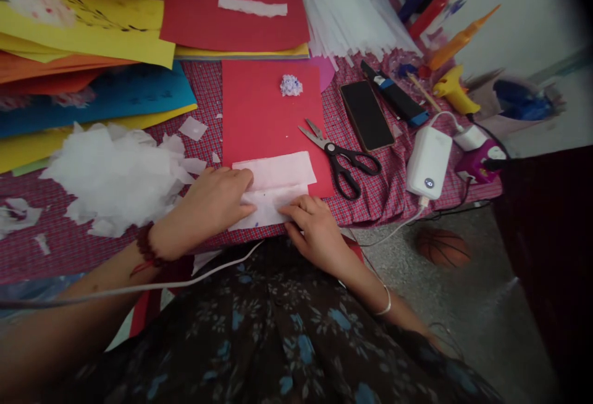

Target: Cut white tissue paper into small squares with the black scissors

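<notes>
A thin white paper strip [278, 170], creased or layered lengthwise, lies across the near end of a red sheet [264, 101]. My left hand [215, 197] holds its left end, index finger above and thumb below the crease. With bent fingers, my right hand [317, 228] grips the near right part; its fingertips press on the paper. Black-handled scissors [340, 157] rest partly open beside the strip, blades over the red sheet. A small crumpled white-lilac cluster [291, 85] sits farther up that sheet. Whatever is under my fingers is hidden.
A heap of white paper pieces [120, 175] lies left of my left hand. Coloured sheets [106, 15] are stacked behind it. To the right are a phone [365, 115], a white power bank [430, 162], and a yellow glue gun [456, 90]. A cable [185, 281] crosses my left forearm.
</notes>
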### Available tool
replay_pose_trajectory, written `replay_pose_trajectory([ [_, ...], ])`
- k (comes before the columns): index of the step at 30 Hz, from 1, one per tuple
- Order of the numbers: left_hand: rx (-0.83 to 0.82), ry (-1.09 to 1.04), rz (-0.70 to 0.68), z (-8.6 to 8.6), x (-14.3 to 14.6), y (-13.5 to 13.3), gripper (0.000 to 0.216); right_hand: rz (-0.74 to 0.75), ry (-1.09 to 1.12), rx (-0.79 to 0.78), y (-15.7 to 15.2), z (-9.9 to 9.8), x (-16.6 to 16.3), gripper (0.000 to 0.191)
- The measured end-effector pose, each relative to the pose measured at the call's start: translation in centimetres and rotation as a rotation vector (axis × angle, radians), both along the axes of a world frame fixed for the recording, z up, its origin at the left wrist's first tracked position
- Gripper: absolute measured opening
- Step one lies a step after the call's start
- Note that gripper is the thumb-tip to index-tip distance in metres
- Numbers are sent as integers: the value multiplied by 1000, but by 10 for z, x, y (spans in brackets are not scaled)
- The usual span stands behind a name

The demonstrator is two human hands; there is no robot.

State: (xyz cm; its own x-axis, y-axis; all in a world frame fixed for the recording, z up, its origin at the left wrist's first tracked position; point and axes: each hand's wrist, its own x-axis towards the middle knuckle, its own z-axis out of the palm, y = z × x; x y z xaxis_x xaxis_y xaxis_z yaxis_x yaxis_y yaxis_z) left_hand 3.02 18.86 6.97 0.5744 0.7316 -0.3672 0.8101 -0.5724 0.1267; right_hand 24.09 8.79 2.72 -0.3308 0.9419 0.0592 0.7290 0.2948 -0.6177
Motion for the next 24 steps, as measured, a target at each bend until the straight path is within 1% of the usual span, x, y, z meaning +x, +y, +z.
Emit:
replay_pose_trajectory([
  [4,-120,69,96,3,5,5,24,-10,7,-7,-1,-2,1,23],
  [7,-166,90,120,6,9,9,18,-7,7,-10,-1,-3,1,23],
  [9,-172,97,100,8,13,10,13,-2,5,-5,-1,-3,2,23],
  [12,-136,68,19,8,17,9,8,2,6,4,-1,-5,2,23],
  [15,-124,24,-21,1,20,5,18,1,11,10,-1,-7,2,23],
  [18,-156,-39,17,-2,20,4,32,-2,68,23,-3,-8,4,21],
  [20,-227,-101,74,4,16,9,33,-18,211,56,-5,-7,8,20],
  [21,-304,-144,126,10,13,13,29,-43,303,86,-5,-6,11,20],
  [22,-415,-201,205,18,9,17,24,-81,392,119,-6,-5,14,20],
  [24,-665,-379,442,35,0,21,20,-196,540,146,-5,-3,20,18],
])
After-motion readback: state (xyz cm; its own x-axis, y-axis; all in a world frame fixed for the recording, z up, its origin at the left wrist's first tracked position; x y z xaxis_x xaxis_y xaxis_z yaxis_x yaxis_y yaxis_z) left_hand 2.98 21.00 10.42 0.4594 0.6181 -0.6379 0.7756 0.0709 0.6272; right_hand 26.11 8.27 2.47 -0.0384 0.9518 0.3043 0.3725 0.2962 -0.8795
